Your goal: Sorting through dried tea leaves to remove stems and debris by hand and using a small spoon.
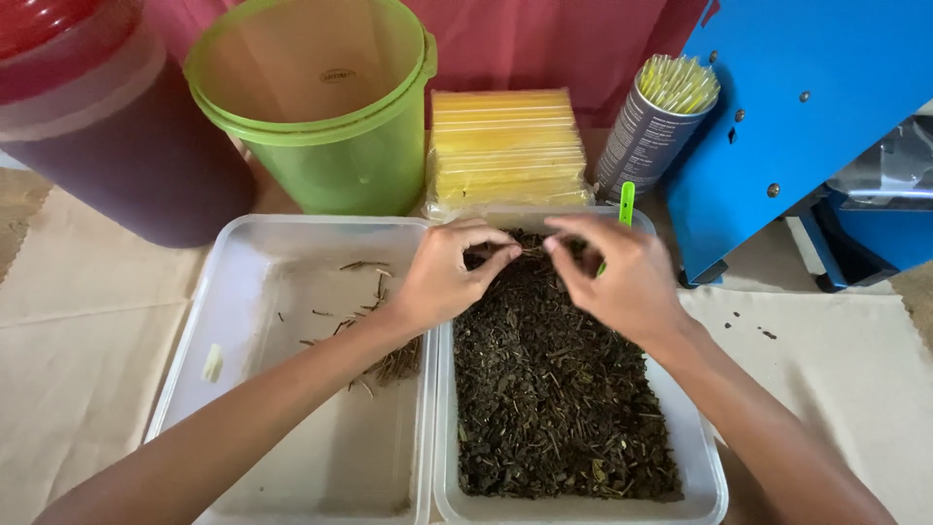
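Note:
Two clear plastic trays sit side by side. The right tray [708,457] is full of dark dried tea leaves [554,389]. The left tray [243,253] holds only a small scatter of thin stems [389,362]. Both hands meet over the far end of the right tray. My left hand [442,277] and my right hand [622,277] pinch the two ends of one thin stem [531,252] between thumb and fingertips. A green scoop handle [627,202] sticks up behind my right hand.
Behind the trays stand a green bucket [326,107], a dark container with a red lid [107,126], a pack of yellow straws [505,146] and a can of straws [656,122]. A blue machine [807,126] is at the right. A beige cloth [87,331] covers the table.

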